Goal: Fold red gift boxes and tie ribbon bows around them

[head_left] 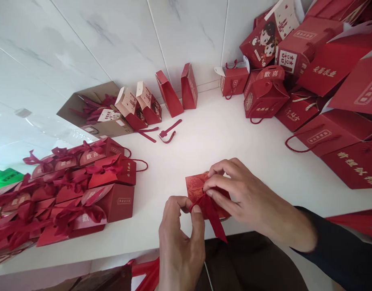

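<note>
A small red gift box (192,184) with a faint pattern sits at the front edge of the white table, between my hands. A dark red ribbon (215,222) is looped on it, and one tail hangs toward me. My left hand (182,238) pinches a loop of this ribbon between thumb and index finger at the box's left side. From the right, my right hand (234,188) reaches over the box, its fingertips closed on the ribbon near the knot. Much of the box's right part is hidden under the right hand.
Rows of ribbon-tied red boxes (119,202) stand on the left. Behind them is a cardboard box (105,128) with dark red strips inside. Several upright red boxes (170,97) line the wall, with loose strips (170,128) before them. Stacked red boxes (325,121) crowd the right.
</note>
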`<state>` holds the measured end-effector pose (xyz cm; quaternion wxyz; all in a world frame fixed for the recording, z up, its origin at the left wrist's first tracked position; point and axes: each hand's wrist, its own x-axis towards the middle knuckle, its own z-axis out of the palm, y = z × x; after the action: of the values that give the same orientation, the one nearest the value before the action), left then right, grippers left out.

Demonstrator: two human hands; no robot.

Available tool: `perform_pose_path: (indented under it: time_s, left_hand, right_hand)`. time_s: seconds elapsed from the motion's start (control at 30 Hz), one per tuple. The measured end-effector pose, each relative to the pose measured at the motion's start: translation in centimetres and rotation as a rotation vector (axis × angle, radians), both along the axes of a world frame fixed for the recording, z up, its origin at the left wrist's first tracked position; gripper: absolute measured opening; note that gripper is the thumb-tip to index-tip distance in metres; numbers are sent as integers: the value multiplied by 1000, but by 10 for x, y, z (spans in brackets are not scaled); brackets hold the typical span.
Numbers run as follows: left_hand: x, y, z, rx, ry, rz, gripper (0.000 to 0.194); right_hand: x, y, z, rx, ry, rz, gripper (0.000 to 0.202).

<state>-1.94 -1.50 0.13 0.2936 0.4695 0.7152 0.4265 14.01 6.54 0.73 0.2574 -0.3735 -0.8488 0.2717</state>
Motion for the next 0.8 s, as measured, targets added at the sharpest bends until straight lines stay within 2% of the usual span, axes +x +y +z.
perform_pose_path:
  time_s: [0.1, 0.2, 0.33, 0.4, 0.53, 0.63, 0.8]
  left_hand:
    - [0, -1, 2, -54, -34, 28, 23]
    - [0, -1, 4, -45, -28, 51, 22]
    - [1, 1, 6, -61, -51, 85, 20]
    - [2, 1, 6, -70, -49, 106, 17]
    - [2, 0, 4, -36, -43, 135, 8]
    - [2, -1, 0, 20, -70, 135, 2]
    - [0, 0, -7, -6, -169, 115, 10]
  right_hand:
    - [4, 4, -6, -22, -19, -22, 13]
    - [10, 6, -9, -25, -21, -30, 21]
    - [15, 7, -6, -24, -18, -83, 8]
    - [16, 7, -3, -85, 0, -101, 7]
    - [19, 8, 3, -319, 20, -167, 7]
    - [22, 10, 4, -394, 7, -196, 11]
    - [24, 13, 4, -502, 6, -197, 28]
